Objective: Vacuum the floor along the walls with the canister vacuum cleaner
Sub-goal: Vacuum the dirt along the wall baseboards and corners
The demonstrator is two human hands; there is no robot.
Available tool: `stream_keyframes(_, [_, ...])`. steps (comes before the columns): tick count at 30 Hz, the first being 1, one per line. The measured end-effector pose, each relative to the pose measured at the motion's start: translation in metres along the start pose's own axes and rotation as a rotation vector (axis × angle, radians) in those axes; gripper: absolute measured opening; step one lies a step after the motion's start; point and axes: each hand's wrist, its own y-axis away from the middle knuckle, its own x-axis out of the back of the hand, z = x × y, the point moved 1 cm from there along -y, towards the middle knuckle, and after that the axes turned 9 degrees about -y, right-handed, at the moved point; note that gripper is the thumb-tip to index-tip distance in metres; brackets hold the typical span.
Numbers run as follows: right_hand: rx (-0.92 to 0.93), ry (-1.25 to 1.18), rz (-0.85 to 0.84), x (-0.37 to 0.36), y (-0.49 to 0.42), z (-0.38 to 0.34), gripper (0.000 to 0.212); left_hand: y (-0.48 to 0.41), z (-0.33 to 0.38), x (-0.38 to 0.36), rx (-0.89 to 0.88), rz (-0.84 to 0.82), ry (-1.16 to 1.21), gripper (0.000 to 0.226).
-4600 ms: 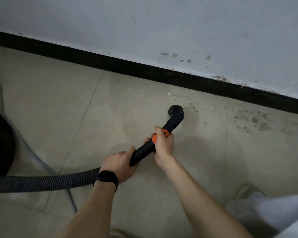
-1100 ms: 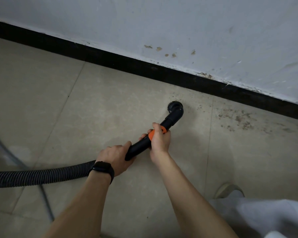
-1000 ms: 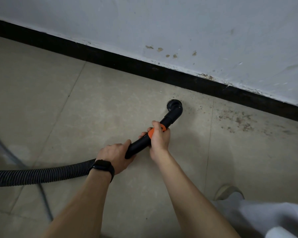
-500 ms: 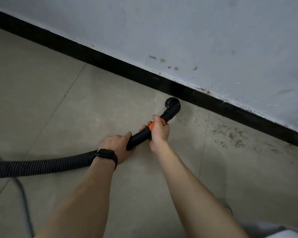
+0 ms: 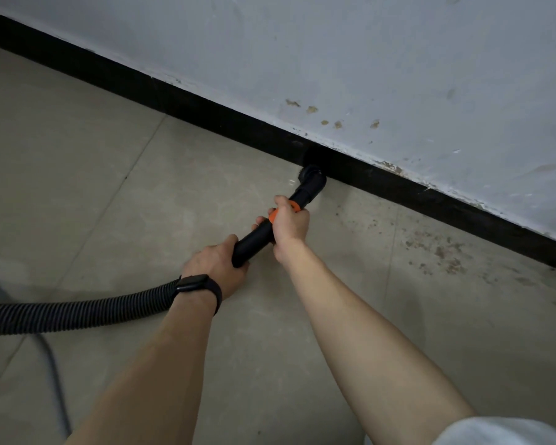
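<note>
A black vacuum wand (image 5: 256, 237) with an orange ring (image 5: 275, 216) ends in a round brush nozzle (image 5: 312, 178). The nozzle sits on the beige tiled floor (image 5: 116, 194), right against the black baseboard (image 5: 225, 120). My right hand (image 5: 291, 224) grips the wand at the orange ring. My left hand (image 5: 217, 263), with a black watch on the wrist, holds the wand's rear end where the ribbed hose (image 5: 77, 311) joins. The hose runs off the left edge; the canister is out of view.
Brown dirt specks (image 5: 440, 248) lie on the tiles to the right of the nozzle, along the baseboard. The pale wall (image 5: 366, 59) carries small brown stains. A grey cord (image 5: 53, 370) trails over the floor at lower left. White cloth (image 5: 507, 431) shows at the bottom right corner.
The nozzle has moved forward from open floor until it touches the baseboard. Both hands kept their grip and followed it. The view has shifted closer to the wall.
</note>
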Motion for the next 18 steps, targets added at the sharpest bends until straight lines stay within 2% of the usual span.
stream_keyframes(2, [-0.008,0.053,-0.029,-0.015,0.002,0.002,0.032,-0.001,-0.011,0.002,0.047,-0.027,0.079,0.017])
stream_keyframes(6, [-0.031,0.133,-0.041,-0.026,0.006,0.006,0.029,0.002,-0.021,0.006,0.053,-0.051,0.126,0.021])
stream_keyframes(9, [-0.038,0.078,0.035,-0.004,0.016,0.014,0.032,0.016,-0.016,0.005,-0.021,-0.058,0.001,0.021])
stream_keyframes(13, [-0.063,-0.153,0.087,0.052,0.044,0.044,0.028,0.049,-0.016,-0.007,-0.187,-0.103,-0.208,0.021])
stream_keyframes(18, [-0.011,-0.279,0.204,0.104,0.067,0.07,0.021,0.072,-0.01,-0.024,-0.381,-0.204,-0.336,0.022])
